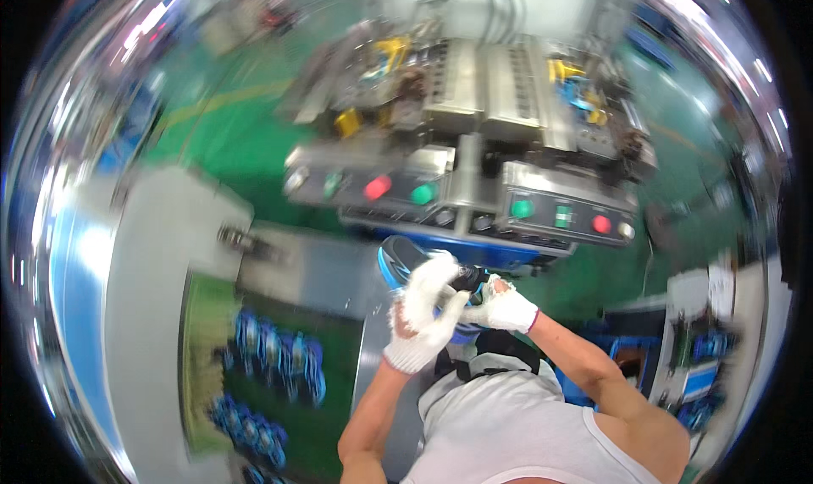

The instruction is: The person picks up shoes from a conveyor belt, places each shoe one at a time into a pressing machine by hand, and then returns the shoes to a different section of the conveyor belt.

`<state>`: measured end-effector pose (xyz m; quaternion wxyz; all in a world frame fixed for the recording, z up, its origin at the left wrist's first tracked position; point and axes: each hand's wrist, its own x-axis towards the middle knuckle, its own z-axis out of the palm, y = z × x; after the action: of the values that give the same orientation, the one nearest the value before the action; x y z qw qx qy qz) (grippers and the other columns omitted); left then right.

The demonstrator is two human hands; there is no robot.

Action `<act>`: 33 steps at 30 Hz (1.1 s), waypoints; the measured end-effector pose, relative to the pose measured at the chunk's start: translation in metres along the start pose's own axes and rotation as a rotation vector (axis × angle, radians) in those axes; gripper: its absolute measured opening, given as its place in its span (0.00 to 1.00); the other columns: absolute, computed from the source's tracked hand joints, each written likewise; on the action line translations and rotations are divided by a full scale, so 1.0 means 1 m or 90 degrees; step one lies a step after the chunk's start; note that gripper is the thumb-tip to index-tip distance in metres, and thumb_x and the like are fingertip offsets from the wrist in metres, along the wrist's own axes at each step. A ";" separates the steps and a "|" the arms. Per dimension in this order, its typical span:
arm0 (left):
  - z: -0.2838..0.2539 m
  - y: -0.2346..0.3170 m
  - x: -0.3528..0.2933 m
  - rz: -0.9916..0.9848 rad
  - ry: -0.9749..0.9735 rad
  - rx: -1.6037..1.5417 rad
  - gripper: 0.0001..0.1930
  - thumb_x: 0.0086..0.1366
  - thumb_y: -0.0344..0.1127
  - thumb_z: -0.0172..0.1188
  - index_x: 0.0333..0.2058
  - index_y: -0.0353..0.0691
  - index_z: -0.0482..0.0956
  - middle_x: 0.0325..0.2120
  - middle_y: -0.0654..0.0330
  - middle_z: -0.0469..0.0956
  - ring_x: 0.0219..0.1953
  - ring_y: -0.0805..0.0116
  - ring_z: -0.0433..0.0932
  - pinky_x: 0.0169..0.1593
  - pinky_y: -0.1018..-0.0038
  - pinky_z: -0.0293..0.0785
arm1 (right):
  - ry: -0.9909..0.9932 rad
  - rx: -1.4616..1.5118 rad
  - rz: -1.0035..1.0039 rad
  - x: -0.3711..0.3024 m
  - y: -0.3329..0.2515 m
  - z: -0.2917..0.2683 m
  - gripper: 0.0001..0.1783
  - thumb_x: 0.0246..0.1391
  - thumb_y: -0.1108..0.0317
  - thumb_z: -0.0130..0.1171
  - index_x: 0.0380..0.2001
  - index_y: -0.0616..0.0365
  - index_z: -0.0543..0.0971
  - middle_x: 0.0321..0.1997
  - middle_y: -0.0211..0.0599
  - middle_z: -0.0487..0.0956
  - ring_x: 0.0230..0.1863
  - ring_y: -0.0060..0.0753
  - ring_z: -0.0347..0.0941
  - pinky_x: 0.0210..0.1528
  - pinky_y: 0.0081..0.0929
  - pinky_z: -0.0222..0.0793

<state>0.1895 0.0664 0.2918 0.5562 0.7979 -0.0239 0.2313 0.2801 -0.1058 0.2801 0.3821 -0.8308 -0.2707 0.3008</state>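
A black shoe with a bright blue sole edge [396,262] is held in front of my body, its rounded end pointing up and left. My left hand [428,310], in a white knit glove with bare fingertips, is closed over the shoe's middle. Its fingers hide much of the upper. On the other side my right hand [504,308], gloved the same way, grips the shoe near its black opening, with the thumb raised along it. Motion blur smears the fine details between the two hands.
Ahead stands a metal machine [487,86] with two control panels [364,182] carrying red and green buttons. To the left, several blue-and-black shoes [279,353] lie in rows on a green belt [326,433]. A grey metal table [373,357] lies beside my left arm. More shoes [707,348] sit on a rack at right.
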 end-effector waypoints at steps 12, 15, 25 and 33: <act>0.287 -0.020 0.287 -0.053 -0.173 -0.009 0.31 0.77 0.38 0.56 0.72 0.33 0.59 0.69 0.43 0.67 0.69 0.54 0.69 0.70 0.62 0.66 | 0.590 0.828 0.207 -0.151 0.137 -0.163 0.06 0.56 0.68 0.70 0.33 0.58 0.84 0.20 0.21 0.72 0.16 0.14 0.60 0.17 0.22 0.52; 0.373 -0.058 0.352 -0.132 -0.183 0.108 0.34 0.75 0.47 0.59 0.70 0.32 0.62 0.67 0.42 0.70 0.68 0.49 0.72 0.71 0.60 0.65 | 0.688 0.788 0.247 -0.166 0.169 -0.149 0.08 0.54 0.67 0.70 0.26 0.58 0.81 0.19 0.23 0.67 0.16 0.16 0.60 0.17 0.23 0.53; 0.471 -0.167 0.420 -0.070 -0.171 0.372 0.21 0.71 0.43 0.55 0.53 0.32 0.79 0.46 0.38 0.83 0.48 0.42 0.83 0.55 0.54 0.77 | 0.738 0.829 0.348 -0.177 0.177 -0.140 0.08 0.54 0.67 0.71 0.25 0.58 0.84 0.17 0.19 0.69 0.18 0.13 0.63 0.19 0.22 0.52; 0.350 -0.101 0.374 -0.386 -0.129 -0.319 0.18 0.75 0.38 0.59 0.57 0.34 0.76 0.49 0.59 0.79 0.47 0.68 0.79 0.50 0.69 0.78 | 0.662 0.427 0.329 -0.126 0.184 -0.216 0.19 0.46 0.75 0.73 0.44 0.48 0.87 0.37 0.38 0.84 0.28 0.26 0.74 0.29 0.29 0.68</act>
<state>0.6729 -0.1282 0.2553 0.7713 0.6271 0.1021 -0.0362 0.3886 -0.3965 0.2836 0.6163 -0.7418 0.2643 0.0112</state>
